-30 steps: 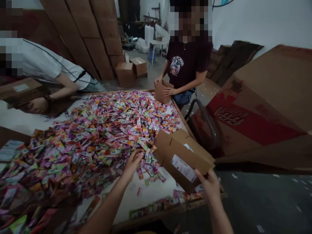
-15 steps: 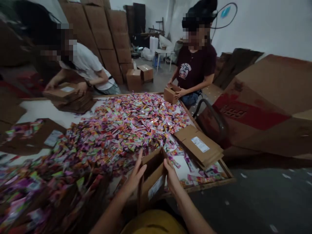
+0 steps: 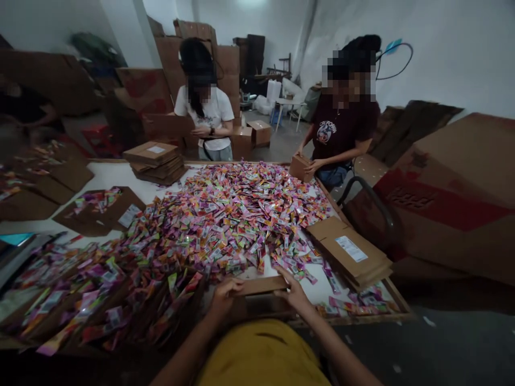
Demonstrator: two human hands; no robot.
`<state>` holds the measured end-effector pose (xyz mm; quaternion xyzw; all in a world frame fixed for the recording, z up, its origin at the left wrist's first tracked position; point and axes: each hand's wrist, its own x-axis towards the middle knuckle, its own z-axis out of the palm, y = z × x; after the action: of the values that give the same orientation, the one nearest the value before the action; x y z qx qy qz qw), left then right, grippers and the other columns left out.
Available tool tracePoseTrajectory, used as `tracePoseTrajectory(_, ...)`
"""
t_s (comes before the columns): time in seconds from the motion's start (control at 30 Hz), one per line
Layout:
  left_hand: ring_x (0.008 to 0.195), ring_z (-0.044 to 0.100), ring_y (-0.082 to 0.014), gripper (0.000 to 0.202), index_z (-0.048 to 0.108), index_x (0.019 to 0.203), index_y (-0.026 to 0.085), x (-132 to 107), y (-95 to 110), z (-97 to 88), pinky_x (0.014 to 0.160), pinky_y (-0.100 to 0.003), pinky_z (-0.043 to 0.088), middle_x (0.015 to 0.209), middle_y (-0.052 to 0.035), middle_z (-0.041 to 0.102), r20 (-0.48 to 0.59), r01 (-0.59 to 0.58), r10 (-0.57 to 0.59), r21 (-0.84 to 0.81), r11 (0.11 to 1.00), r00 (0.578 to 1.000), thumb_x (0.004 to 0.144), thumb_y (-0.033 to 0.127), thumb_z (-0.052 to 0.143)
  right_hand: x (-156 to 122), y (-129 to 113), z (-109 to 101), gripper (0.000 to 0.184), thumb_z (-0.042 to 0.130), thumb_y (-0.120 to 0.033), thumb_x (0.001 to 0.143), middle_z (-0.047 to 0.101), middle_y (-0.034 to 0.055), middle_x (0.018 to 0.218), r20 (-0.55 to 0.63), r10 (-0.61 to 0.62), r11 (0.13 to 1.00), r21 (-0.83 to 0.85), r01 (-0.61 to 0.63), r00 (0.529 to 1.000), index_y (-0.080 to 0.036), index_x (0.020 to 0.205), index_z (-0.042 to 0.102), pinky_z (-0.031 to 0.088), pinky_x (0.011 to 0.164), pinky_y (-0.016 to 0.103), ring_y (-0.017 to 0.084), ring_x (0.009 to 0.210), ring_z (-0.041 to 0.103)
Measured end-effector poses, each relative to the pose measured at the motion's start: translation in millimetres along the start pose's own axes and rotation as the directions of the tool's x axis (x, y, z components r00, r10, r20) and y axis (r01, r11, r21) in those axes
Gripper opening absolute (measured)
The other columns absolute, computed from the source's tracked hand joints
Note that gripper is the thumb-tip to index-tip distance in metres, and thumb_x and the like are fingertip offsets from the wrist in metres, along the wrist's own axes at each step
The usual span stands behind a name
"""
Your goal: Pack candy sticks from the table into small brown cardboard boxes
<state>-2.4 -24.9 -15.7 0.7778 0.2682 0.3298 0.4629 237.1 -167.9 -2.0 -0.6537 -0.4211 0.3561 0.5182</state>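
Close to my body, a small cardboard box (image 3: 259,286) is held between my two hands at the table's near edge. My left hand (image 3: 224,296) is closed on its left end, and my right hand (image 3: 294,292) grips the right end with the fingers over the far edge. One narrow cardboard face points up toward me; the lower part of the box is dark and hard to make out. Just beyond it lies a big heap of small, colourful printed sachets (image 3: 245,214). Flattened cardboard boxes with a white label (image 3: 350,249) lie to the right of my right hand.
Left of me stand several open boxes filled with sachets (image 3: 108,305). Another filled box (image 3: 100,212) and a stack of folded boxes (image 3: 155,155) are farther back. Two co-workers across the table (image 3: 108,177) handle cardboard. A large carton (image 3: 454,198) stands on the right.
The box in my hands has tipped from standing with its opening up to lying lower and flatter. My view swung left. The co-worker in white straightened up and now holds a cardboard piece.
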Motion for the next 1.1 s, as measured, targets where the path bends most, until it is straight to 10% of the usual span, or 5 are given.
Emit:
tracePoseTrajectory(0.23,0.139,0.039,-0.0308,0.074,0.057,0.134,0.024,2.5,67.3,-44.7,0.116,-0.047,0.028,0.146,-0.0115,0.050,0.507,0.065,-0.176,0.229,0.971,0.844,0.072,0.061,0.071,-15.0,-30.7,-36.3,0.076,0.081,-0.054,0.060,0.047,0.0107,0.148,0.361,-0.056,0.998,-0.018,0.067,0.931,-0.026,0.129,0.063,0.021,0.117,0.053,0.032,0.141,0.036)
tracePoseTrajectory(0.47,0.096,0.052,-0.0236,0.014,0.065,0.088,0.017,16.5,63.1,10.5,0.090,-0.037,0.042,0.095,-0.0072,0.062,0.184,-0.045,-0.077,0.581,0.813,0.980,0.086,0.031,0.061,1.8,-15.7,6.4,0.025,0.074,-0.027,0.077,0.068,0.0102,0.117,0.125,-0.201,0.905,-0.356,0.233,0.972,-0.024,0.101,0.077,0.035,0.109,0.051,0.029,0.122,0.052)
tracePoseTrajectory(0.77,0.118,0.049,-0.0312,0.028,0.069,0.109,0.017,32.4,53.8,29.1,0.100,-0.046,0.037,0.125,-0.0170,0.055,0.334,-0.135,-0.216,0.772,0.621,0.918,0.090,0.028,0.052,14.2,-19.4,55.5,0.026,0.052,-0.009,0.086,0.068,0.0145,0.101,0.320,-0.178,0.571,-0.737,0.362,0.931,-0.014,0.081,0.078,0.044,0.095,0.040,0.027,0.106,0.054)
tracePoseTrajectory(0.9,0.141,0.023,-0.0493,0.122,0.028,0.154,0.027,42.9,59.3,26.4,0.110,-0.064,0.018,0.155,-0.0234,0.028,0.563,-0.228,-0.294,0.678,0.699,0.773,0.050,0.060,0.083,29.7,-25.8,35.9,0.016,0.063,-0.018,0.078,0.069,0.0125,0.105,0.331,-0.192,0.726,-0.586,0.361,0.924,-0.018,0.081,0.078,0.043,0.097,0.042,0.028,0.107,0.057)
tracePoseTrajectory(1.1,0.135,0.039,-0.0465,0.108,0.037,0.149,0.035,29.5,53.3,-6.3,0.109,-0.063,0.027,0.144,-0.0176,0.049,0.148,0.380,-0.512,0.505,0.775,0.846,0.053,0.056,0.082,53.4,47.9,-67.7,0.047,0.075,-0.053,0.061,0.071,0.0068,0.096,-0.402,0.268,0.958,0.204,-0.200,0.876,-0.023,0.097,0.072,0.053,0.078,0.041,0.026,0.091,0.064)
